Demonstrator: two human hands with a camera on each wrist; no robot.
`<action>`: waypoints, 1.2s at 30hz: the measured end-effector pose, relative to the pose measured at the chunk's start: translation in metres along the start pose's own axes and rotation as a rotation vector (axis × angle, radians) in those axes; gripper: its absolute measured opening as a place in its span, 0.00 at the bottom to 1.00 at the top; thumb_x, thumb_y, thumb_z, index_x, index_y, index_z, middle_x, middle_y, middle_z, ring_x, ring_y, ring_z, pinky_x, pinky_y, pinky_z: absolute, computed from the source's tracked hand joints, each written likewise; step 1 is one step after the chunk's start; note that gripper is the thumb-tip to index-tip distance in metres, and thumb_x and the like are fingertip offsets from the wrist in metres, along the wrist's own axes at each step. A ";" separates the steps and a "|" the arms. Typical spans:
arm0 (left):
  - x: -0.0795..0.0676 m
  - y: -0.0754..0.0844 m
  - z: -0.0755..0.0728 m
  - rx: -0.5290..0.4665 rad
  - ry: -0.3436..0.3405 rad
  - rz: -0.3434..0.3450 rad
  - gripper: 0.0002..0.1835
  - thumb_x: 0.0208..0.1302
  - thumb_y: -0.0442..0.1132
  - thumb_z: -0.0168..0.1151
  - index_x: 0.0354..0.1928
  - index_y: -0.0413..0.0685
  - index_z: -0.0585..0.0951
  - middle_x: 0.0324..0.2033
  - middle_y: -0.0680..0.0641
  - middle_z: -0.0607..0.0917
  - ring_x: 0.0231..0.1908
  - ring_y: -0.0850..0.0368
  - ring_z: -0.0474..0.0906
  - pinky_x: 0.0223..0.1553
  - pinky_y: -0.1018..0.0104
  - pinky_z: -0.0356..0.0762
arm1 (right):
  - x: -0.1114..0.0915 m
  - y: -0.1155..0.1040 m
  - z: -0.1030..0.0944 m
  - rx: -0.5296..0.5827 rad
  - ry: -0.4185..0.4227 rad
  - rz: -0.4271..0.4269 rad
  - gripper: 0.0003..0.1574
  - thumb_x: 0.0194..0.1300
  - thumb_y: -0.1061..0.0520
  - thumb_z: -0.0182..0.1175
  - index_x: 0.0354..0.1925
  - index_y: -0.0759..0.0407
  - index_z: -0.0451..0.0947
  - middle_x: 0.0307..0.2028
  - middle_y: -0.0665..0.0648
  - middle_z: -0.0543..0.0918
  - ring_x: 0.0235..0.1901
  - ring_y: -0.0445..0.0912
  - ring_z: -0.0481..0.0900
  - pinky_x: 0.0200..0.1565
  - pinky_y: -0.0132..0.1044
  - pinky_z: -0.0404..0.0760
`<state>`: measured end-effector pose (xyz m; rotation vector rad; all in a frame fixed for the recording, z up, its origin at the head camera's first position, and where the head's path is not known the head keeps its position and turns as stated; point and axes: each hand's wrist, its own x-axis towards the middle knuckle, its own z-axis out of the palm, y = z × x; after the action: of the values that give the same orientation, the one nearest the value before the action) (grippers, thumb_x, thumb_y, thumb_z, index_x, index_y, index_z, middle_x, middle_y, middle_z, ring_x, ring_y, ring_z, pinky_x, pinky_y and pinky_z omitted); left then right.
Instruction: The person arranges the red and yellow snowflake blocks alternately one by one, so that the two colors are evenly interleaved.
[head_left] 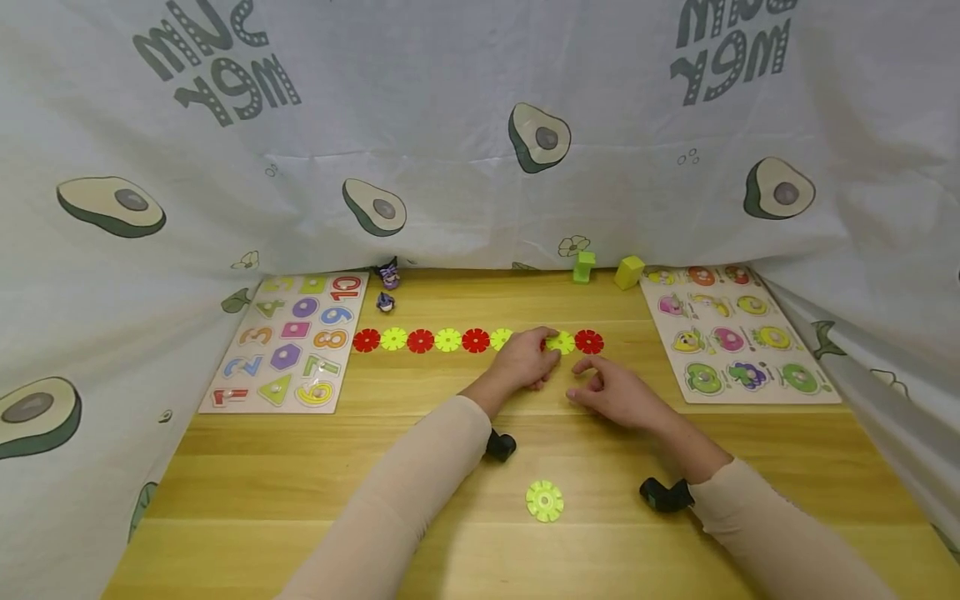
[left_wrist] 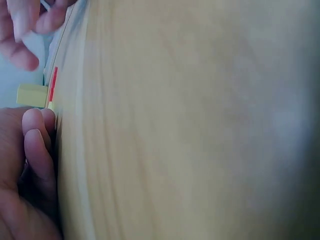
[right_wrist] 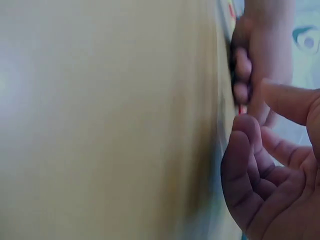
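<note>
A row of notched plastic discs, red and yellow-green by turns, runs across the table. My left hand (head_left: pixel 525 360) lies over the row near its right end, with the index fingertip on a yellow-green disc (head_left: pixel 561 343). Its other fingers curl beneath the palm, low over the wood, and the hand partly hides the discs under it. Beside that, my right hand (head_left: pixel 618 396) hovers just in front of the last red disc (head_left: pixel 589 342), fingers loosely bent and nothing in them. A single yellow-green disc (head_left: pixel 544 501) lies nearer to me, between the forearms.
A number-and-shape puzzle board (head_left: pixel 247 400) lies at the left, a fruit puzzle board (head_left: pixel 678 367) at the right. Two small figurines (head_left: pixel 388 275) stand at the back left. A green block (head_left: pixel 583 267) and a yellow block (head_left: pixel 629 272) stand by the back curtain (head_left: pixel 450 100).
</note>
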<state>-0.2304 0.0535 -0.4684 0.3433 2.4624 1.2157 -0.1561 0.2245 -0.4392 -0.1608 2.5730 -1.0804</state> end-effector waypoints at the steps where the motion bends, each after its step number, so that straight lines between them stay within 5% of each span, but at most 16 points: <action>1: 0.000 0.000 0.000 -0.005 -0.009 0.001 0.22 0.64 0.47 0.56 0.61 0.62 0.70 0.12 0.49 0.78 0.09 0.56 0.73 0.12 0.66 0.74 | -0.005 -0.001 0.003 0.015 -0.018 -0.010 0.28 0.58 0.46 0.63 0.52 0.58 0.69 0.23 0.55 0.76 0.19 0.47 0.72 0.21 0.37 0.71; 9: 0.006 0.008 0.001 0.033 -0.107 0.042 0.25 0.63 0.48 0.58 0.62 0.63 0.67 0.12 0.48 0.78 0.09 0.55 0.73 0.12 0.65 0.74 | -0.047 -0.007 0.026 0.103 -0.236 -0.171 0.29 0.54 0.46 0.67 0.52 0.54 0.71 0.28 0.53 0.77 0.25 0.45 0.75 0.26 0.34 0.74; 15: 0.012 0.021 0.011 -0.105 -0.189 0.048 0.26 0.64 0.45 0.58 0.64 0.63 0.65 0.15 0.46 0.80 0.10 0.54 0.74 0.15 0.63 0.76 | -0.068 -0.014 0.043 0.060 -0.395 -0.283 0.29 0.52 0.46 0.69 0.52 0.47 0.73 0.30 0.51 0.77 0.25 0.41 0.74 0.27 0.32 0.74; 27: 0.022 0.034 0.027 -0.091 -0.115 -0.070 0.23 0.67 0.43 0.55 0.63 0.67 0.67 0.13 0.46 0.80 0.09 0.54 0.74 0.13 0.64 0.75 | -0.079 -0.022 0.057 -0.232 -0.311 -0.357 0.28 0.49 0.45 0.70 0.50 0.40 0.74 0.27 0.44 0.71 0.28 0.37 0.69 0.31 0.30 0.68; 36: 0.019 0.035 0.026 -0.107 -0.107 -0.071 0.22 0.66 0.43 0.55 0.62 0.65 0.69 0.13 0.45 0.80 0.08 0.55 0.72 0.13 0.64 0.75 | -0.080 -0.022 0.054 -0.197 -0.320 -0.339 0.21 0.47 0.49 0.72 0.38 0.40 0.72 0.28 0.44 0.71 0.29 0.37 0.69 0.31 0.30 0.70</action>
<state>-0.2348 0.1003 -0.4590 0.2807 2.2893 1.2602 -0.0628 0.1912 -0.4370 -0.7769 2.4026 -0.8216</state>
